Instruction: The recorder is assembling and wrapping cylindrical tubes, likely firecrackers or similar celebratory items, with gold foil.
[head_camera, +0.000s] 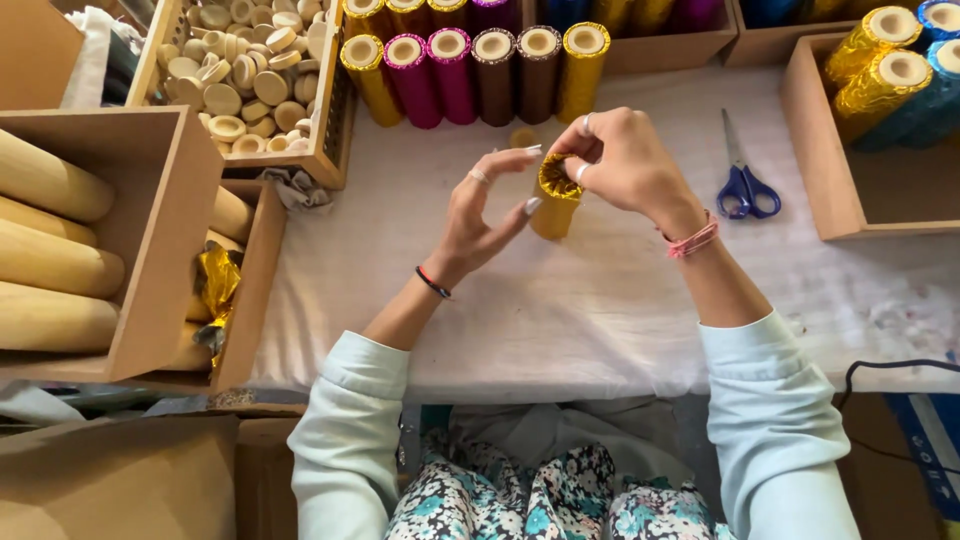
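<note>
We see a gold-foil tube (555, 205) standing upright on the white cloth (600, 300) at mid-table, our right hand (620, 160) pinching the crumpled foil at its top end with thumb and fingers closed on it. Our left hand (480, 215) sits just beside the tube with fingers spread loosely, fingertips near the foil but not clearly gripping. Blue scissors (742, 185) lie to the right, and a row of wrapped tubes (475, 75) stands behind.
</note>
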